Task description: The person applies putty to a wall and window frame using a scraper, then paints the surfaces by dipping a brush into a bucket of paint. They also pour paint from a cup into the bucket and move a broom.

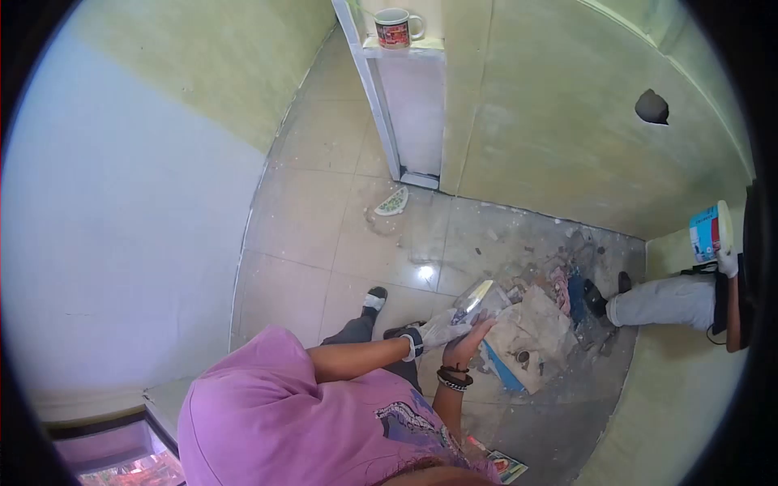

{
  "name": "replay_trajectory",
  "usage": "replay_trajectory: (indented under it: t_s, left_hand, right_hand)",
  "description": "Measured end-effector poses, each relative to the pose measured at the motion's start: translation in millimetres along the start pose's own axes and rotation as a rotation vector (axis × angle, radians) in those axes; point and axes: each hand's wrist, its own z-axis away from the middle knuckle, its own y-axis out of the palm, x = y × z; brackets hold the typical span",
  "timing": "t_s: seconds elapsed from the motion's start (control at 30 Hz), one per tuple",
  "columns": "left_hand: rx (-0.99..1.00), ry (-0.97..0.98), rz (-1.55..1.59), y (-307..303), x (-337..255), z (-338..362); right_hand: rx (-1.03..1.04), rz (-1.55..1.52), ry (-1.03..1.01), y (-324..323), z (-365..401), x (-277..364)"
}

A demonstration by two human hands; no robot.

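My left hand, in a whitish glove, is closed on a shiny, see-through plastic-looking thing; its exact kind cannot be made out. Bare, with dark bracelets at the wrist, my right hand presses its fingers against the lower side of the same thing. Below and beyond both hands lies a heap of rubble with a crumpled beige sack on it. A blue flat piece sticks out from under the sack's near edge.
At the right stands another person, whose gloved hand holds a blue-and-white bucket. A broken patterned plate piece lies on the tiled floor. A mug stands on a ledge. The green wall has a hole.
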Motion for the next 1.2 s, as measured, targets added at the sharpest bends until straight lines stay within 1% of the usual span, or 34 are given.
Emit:
replay_trajectory:
  t_s: [0.07,0.17,0.27,0.3,0.37,0.4,0.43,0.47,0.5,0.53,0.6,0.63,0.67,0.7,0.77,0.8,0.83,0.87,0.9,0.97,1.03,1.07,1.1,1.13,1.17,1.2]
  left_hand:
    - [-0.043,0.069,0.036,4.5,2.2,4.6]
    - [-0.053,0.023,-0.020,0.8,-0.3,9.8]
    - [-0.018,0.047,-0.288,-10.1,-25.9,9.8]
    - [0.002,0.086,-0.191,-10.9,-5.0,2.0]
    - [-0.007,0.097,-0.131,-7.5,-13.2,9.5]
    - [-0.013,0.094,-0.099,-6.8,-14.2,16.7]
    - [-0.017,0.150,-0.096,-5.3,11.2,8.1]
    - [-0.033,0.132,-0.113,-6.6,10.7,10.0]
    - [-0.049,0.116,-0.131,-8.4,8.4,9.6]
    - [-0.062,0.101,-0.148,-9.8,5.0,9.7]
    - [-0.040,0.142,-0.054,-13.0,-0.7,13.9]
    - [-0.025,0.162,-0.010,-16.2,-4.5,17.1]
    - [0.003,0.177,0.024,-22.3,-6.8,22.9]
    - [0.003,0.107,-0.154,-29.7,-12.9,30.3]
    - [-0.057,0.000,-0.334,-38.7,-28.8,46.5]
    - [-0.073,0.121,-0.187,-43.4,-18.3,51.3]
    - [-0.002,0.112,-0.417,-63.2,0.4,41.8]
    - [0.036,-0.044,0.000,-69.7,3.5,46.5]
    - [0.096,-0.054,-0.163,-82.5,-10.6,56.7]
    - [0.165,-0.047,-0.100,-98.4,-33.2,86.9]
    - [0.237,0.017,-0.146,-127.5,-31.5,110.0]
    - [0.272,0.007,-0.098,-141.6,-28.7,121.4]
    - [0.290,-0.032,-0.130,-115.6,-47.9,91.2]
    - [0.330,-0.045,-0.167,-118.8,-44.3,89.3]
    - [0.363,-0.051,-0.183,-138.7,-44.5,99.0]
    - [0.362,-0.067,-0.194,-135.6,-45.9,92.2]
  right_hand:
    - [-0.010,-0.056,-0.008,7.9,4.9,6.2]
    - [-0.011,-0.064,-0.033,20.3,13.2,16.1]
    - [0.002,0.021,-0.026,27.5,23.9,19.5]
    - [-0.012,0.007,-0.035,28.0,25.8,20.1]
    - [-0.038,-0.027,-0.059,31.8,24.6,20.5]
    - [-0.035,-0.068,-0.039,32.2,24.4,19.8]
    - [-0.029,-0.111,-0.020,32.7,22.4,20.1]
    - [-0.022,-0.154,-0.002,36.2,22.2,22.1]
    - [-0.032,-0.141,-0.019,40.7,25.2,24.3]
    - [-0.029,-0.070,-0.080,40.4,25.1,23.3]
    - [-0.032,0.075,-0.203,36.2,27.7,20.0]
    - [-0.016,0.107,-0.232,55.0,43.9,38.2]
    - [0.044,0.025,-0.267,61.2,50.3,46.8]
    - [0.084,-0.061,-0.305,63.0,58.7,55.6]
    - [0.335,-0.624,-0.257,75.4,79.8,92.2]
    - [0.370,-0.687,-0.278,86.2,98.5,111.5]
    - [0.533,-0.736,-0.365,91.7,110.0,124.7]
    - [0.487,-0.774,-0.399,97.9,127.3,133.4]
    - [0.472,-0.798,-0.441,107.9,146.6,136.5]
    - [0.484,-0.838,-0.556,123.3,186.3,127.3]
    - [0.510,-0.865,-0.644,137.9,225.3,105.2]
    - [0.522,-0.875,-0.690,145.5,243.7,92.6]
    - [0.517,-0.908,-0.697,127.9,219.1,130.9]
    - [0.490,-0.916,-0.739,121.6,224.1,123.9]
    - [0.468,-0.912,-0.773,135.5,236.8,108.3]
    - [0.453,-0.916,-0.771,129.1,227.9,113.9]
